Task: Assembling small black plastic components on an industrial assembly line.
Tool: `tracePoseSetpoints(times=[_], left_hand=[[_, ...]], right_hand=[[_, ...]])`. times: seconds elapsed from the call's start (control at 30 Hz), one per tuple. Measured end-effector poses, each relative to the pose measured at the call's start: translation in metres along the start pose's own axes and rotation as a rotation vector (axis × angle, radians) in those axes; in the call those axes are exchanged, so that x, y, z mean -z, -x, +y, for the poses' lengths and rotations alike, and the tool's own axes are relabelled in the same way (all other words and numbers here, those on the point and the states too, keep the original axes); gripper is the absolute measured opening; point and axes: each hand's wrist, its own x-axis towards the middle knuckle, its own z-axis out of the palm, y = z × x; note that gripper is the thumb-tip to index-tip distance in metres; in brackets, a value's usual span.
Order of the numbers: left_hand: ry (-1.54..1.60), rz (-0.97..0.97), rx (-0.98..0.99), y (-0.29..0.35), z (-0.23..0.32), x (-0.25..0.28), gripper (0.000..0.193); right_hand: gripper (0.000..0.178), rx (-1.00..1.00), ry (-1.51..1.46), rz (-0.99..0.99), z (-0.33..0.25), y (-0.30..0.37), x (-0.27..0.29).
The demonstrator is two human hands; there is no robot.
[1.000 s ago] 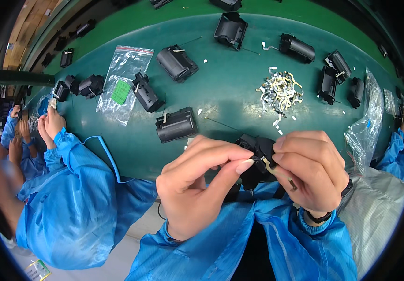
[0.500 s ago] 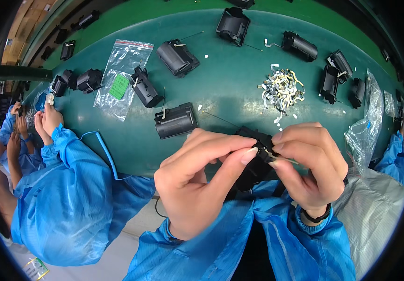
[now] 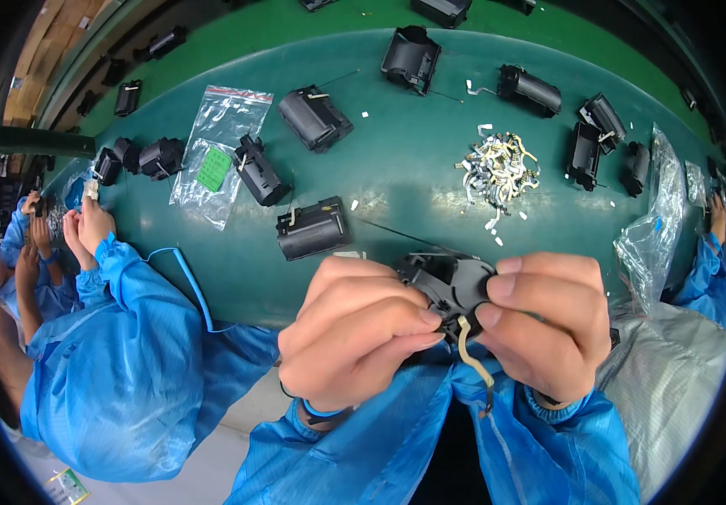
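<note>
Between my two hands, above the table's near edge, is a black plastic housing (image 3: 456, 286). My left hand (image 3: 354, 324) pinches its left end with thumb and forefinger. On the other end, the fingers and thumb of my right hand (image 3: 548, 324) are closed. A cream-coloured flat flex cable (image 3: 470, 353) comes out of the housing between my hands and hangs down toward me, with a dark tip. A thin dark wire sticks out from the housing to the upper left. My fingers cover much of the housing's sides.
On the green table (image 3: 397, 177) lie several similar black housings (image 3: 312, 227) and a pile of flex cables (image 3: 498, 166). A clear zip bag (image 3: 220, 160) with a green label lies left, crumpled clear plastic (image 3: 653, 227) right. Co-workers in blue sleeves (image 3: 119, 353) sit at both sides.
The housing has been turned and lifted into fuller view. My right hand has let go of the cable, which now hangs free, and grips the housing's end.
</note>
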Motion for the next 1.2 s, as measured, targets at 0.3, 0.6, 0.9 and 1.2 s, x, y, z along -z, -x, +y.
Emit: tracePoseSetpoints(times=[0.3,0.6,0.9,1.2], left_hand=[[-0.281,0.064,-0.196,0.003,-0.004,0.003,0.032],[-0.323,0.008,-0.216,0.001,-0.008,0.007,0.024],[-0.107,-0.023,-0.072,0.000,-0.014,0.009,0.022],[0.032,-0.037,0.015,0.001,-0.018,0.009,0.024]], right_hand=[[0.014,-0.893,-0.822,-0.077,-0.016,0.004,0.008],[0.013,-0.756,-0.552,-0.233,-0.012,-0.008,0.013],[0.018,-0.409,-0.197,-0.310,0.000,-0.026,0.021],[0.022,-0.206,-0.056,-0.320,0.007,-0.033,0.024]])
